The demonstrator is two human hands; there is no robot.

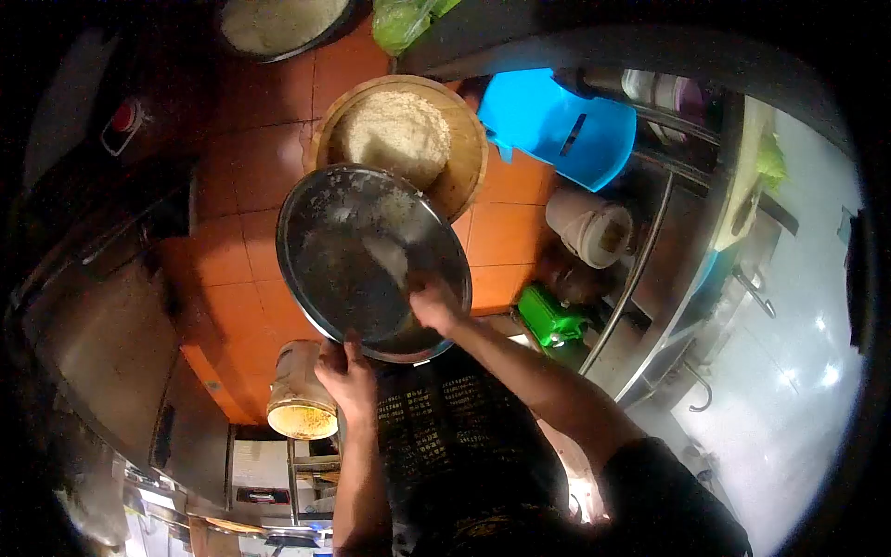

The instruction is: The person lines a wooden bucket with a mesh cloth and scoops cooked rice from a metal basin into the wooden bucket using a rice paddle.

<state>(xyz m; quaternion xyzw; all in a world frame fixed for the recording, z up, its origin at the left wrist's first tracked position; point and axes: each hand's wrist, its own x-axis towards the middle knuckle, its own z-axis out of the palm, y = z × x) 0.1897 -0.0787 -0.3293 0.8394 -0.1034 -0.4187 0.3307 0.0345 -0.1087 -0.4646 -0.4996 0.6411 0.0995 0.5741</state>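
Note:
A large round metal pan [348,269] is tilted in front of my body, with pale grains stuck near its far rim. My left hand [349,373] grips the near rim, thumb over the edge. Inside the pan, toward its right side, my right hand [434,304] is closed on a pale, blurred scraper-like tool [386,258]. Just beyond the pan, and partly covered by it, a round wooden tub [471,158] on the floor holds a heap of pale grain [394,130].
A blue plastic stool [529,116], a white bucket [590,227] and a green object [548,316] stand at the right beside a metal rack. Another pan of grain [283,26] lies at the top. A bucket [302,381] stands lower left on orange tiles.

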